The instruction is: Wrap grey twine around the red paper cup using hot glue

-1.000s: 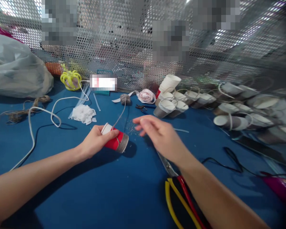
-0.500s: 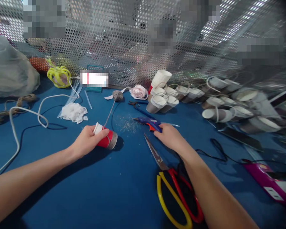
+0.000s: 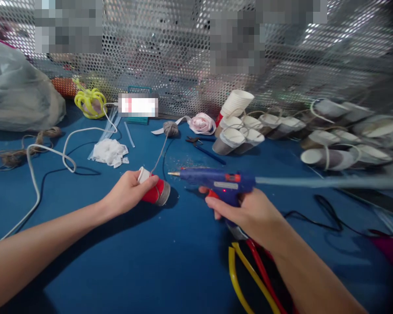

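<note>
On its side in my left hand (image 3: 129, 194) is a red paper cup (image 3: 153, 192) with a white rim; grey twine wraps its base end. A strand runs from the cup back to a ball of grey twine (image 3: 170, 129). My right hand (image 3: 245, 207) grips a blue hot glue gun (image 3: 212, 178), fingers by its orange trigger, a small red light lit. Its nozzle points left, a short way right of the cup and apart from it. A long clear glue stick (image 3: 314, 182) sticks out of its back. Beneath my right forearm lie scissors (image 3: 237, 279) with yellow and red handles, partly hidden.
Several twine-handled cups (image 3: 229, 140) stand at the back right, more lie farther right. Pliers (image 3: 205, 149), a pink ribbon roll (image 3: 201, 124) and white scraps (image 3: 109, 152) lie behind my hands. A white cable (image 3: 37, 187) loops at left. Perforated metal (image 3: 180, 56) closes off the back.
My right hand has lifted the glue gun off the table and brought it nearer, its nozzle closer to the cup. My left hand keeps its hold on the cup. The view has shifted slightly.
</note>
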Available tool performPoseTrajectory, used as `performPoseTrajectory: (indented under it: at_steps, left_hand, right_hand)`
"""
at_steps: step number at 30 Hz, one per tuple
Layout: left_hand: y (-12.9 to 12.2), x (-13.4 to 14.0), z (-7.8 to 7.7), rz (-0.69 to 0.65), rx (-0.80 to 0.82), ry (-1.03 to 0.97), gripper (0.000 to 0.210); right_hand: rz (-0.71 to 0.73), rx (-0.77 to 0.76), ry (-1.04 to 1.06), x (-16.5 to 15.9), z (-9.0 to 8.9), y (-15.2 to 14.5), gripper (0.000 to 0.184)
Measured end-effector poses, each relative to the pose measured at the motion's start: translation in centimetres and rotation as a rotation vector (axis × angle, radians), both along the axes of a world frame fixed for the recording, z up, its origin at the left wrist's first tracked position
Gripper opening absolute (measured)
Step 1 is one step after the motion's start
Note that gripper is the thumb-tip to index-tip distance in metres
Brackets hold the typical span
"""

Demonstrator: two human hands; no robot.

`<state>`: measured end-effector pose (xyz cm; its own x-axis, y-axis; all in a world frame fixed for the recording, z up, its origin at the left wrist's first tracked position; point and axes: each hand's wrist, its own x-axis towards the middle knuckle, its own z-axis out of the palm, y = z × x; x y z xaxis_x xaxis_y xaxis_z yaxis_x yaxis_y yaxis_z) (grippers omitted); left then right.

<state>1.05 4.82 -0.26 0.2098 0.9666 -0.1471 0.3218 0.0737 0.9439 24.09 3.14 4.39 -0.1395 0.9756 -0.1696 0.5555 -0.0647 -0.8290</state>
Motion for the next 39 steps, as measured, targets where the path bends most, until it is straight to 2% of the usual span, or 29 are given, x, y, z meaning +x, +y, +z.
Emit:
performPoseTrajectory:
  at_steps: [4, 9, 12, 19, 24, 28, 31, 39]
  left_hand:
    - [0.3, -0.2, -0.2, 0.0, -0.001, 0.021, 0.038]
    - [0.4, -0.2, -0.3, 0.009, -0.005, 0.013, 0.037]
    - [0.4, -0.1, -0.3, 0.006, -0.004, 0.003, 0.037]
    - [0.3, 0.0, 0.0, -0.033, -0.022, -0.078, 0.034]
    - [0.3, 0.1, -0.1, 0.01, 0.004, -0.024, 0.035]
    - [0.3, 0.0, -0.2, -0.009, 0.004, -0.053, 0.035]
    - [0.3, 0.0, -0.2, 0.013, 0.003, -0.028, 0.035]
    - [0.1, 0.0, -0.2, 0.009, 0.011, -0.026, 0.035]
  right_hand:
    - [0.089, 0.035, -0.054, -0.8, 0.0, -1.2, 0.019]
    - [0.24, 0.325, -0.29, -0.7, -0.3, -1.7, 0.028]
    - [0.268, 0.419, -0.32, -0.8, -0.4, -1.8, 0.018]
    - [0.298, 0.383, -0.322, -0.9, -0.7, -2.0, 0.015]
    - [0.279, 0.409, -0.363, -0.5, -1.1, -2.1, 0.012]
    - [0.316, 0.396, -0.379, -0.6, -1.0, -2.1, 0.013]
    - [0.285, 0.386, -0.384, -0.9, -0.7, -2.1, 0.014]
    - [0.313, 0.44, -0.391, -0.5, -1.1, -2.1, 0.013]
